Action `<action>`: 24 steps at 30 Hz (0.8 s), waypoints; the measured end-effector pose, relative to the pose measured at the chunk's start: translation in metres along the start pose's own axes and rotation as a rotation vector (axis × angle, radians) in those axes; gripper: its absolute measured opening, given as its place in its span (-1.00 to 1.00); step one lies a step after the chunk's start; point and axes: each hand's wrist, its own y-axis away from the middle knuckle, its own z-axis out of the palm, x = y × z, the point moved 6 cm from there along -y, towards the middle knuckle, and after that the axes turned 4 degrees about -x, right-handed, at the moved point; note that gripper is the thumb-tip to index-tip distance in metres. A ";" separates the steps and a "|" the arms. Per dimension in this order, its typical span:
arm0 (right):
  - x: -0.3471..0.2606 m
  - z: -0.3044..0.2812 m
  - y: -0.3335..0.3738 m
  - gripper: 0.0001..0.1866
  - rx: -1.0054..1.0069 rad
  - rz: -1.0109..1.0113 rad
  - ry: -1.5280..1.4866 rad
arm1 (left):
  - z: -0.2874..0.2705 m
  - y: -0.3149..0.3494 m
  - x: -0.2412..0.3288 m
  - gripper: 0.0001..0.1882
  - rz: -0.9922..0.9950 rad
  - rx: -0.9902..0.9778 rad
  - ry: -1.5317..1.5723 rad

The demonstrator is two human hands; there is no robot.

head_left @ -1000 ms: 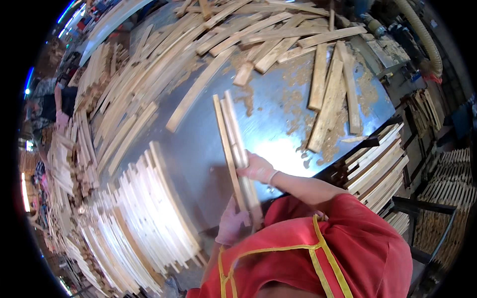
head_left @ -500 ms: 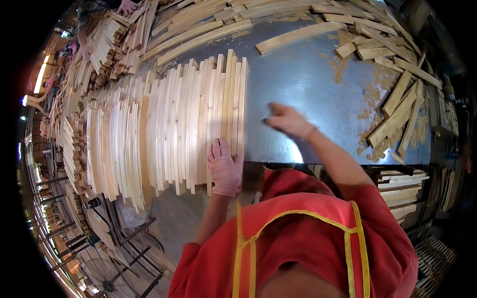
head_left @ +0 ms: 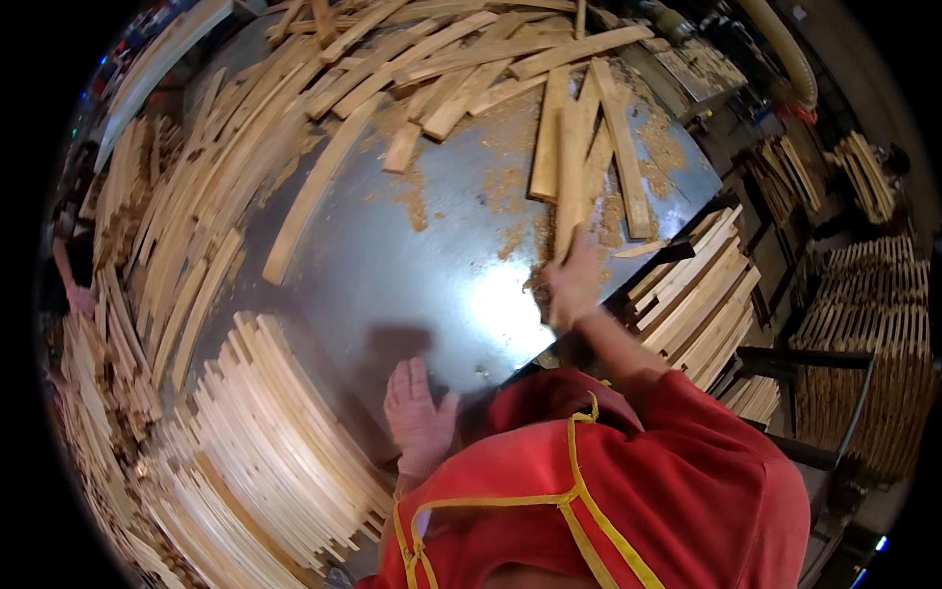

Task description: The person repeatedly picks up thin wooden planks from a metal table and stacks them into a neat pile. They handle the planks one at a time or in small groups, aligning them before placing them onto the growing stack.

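My right hand (head_left: 574, 283) is closed around the near end of a wooden board (head_left: 571, 172) on the right part of the metal table (head_left: 422, 285). The board points away from me, its far end resting over other rough boards (head_left: 620, 152). My left hand (head_left: 420, 407), in a pale pink glove, is over the table's near edge with its fingers stretched out and nothing in it. To its left lies a row of pale, narrow wooden strips (head_left: 270, 422), set side by side.
Loose boards (head_left: 461, 64) lie across the far side of the table, with sawdust (head_left: 510, 187) among them. Beyond the right edge are stacked boards (head_left: 702, 294) and a tall pile of slats (head_left: 863, 344). Another person's gloved hand (head_left: 80, 299) shows at far left.
My view has turned to the right. My right hand has reached the boards and taken hold of one. My left hand has come off the row of strips.
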 end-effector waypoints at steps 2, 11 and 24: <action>-0.019 0.013 0.053 -0.01 -0.199 -0.174 0.013 | 0.014 -0.034 0.035 0.04 0.083 -0.035 0.107; 0.047 -0.089 -0.245 0.18 0.089 0.183 0.497 | 0.067 -0.101 0.070 0.10 0.022 -0.010 -0.165; 0.047 -0.046 -0.175 -0.12 -0.070 0.105 -0.574 | 0.003 -0.044 -0.006 -0.22 -0.411 -0.101 1.450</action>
